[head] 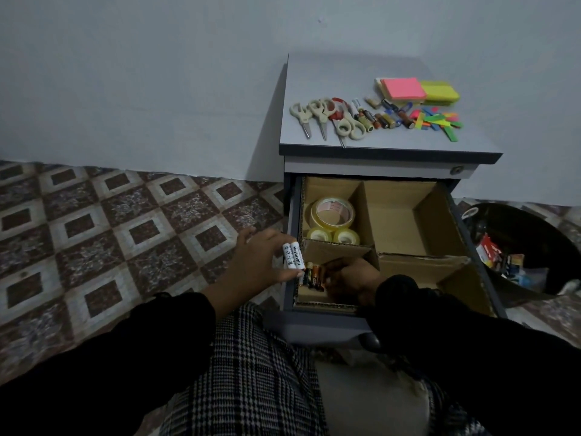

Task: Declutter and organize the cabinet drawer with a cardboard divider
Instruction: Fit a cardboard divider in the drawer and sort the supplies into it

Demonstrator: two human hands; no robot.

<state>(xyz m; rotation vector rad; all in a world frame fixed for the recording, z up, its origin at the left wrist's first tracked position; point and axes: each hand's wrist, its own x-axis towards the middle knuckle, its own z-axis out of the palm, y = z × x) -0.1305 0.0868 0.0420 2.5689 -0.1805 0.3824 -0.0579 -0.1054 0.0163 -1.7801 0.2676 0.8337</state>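
**Batteries go into divided drawer**

Open drawer (471,247) w/ cardboard divider (366,212): tape rolls (331,220) in rear-left section. L hand (265,259) grips white batteries (293,255) at drawer's left edge. R hand (352,278) is down in front-left section, touching dark batteries (314,276); grip can't be made out. Scissors (320,118), sticky notes (415,89) lie on cabinet top (314,77).

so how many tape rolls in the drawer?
3, all in the back-left compartment: one large roll behind, two small rolls side by side in front. More could be hidden beneath.
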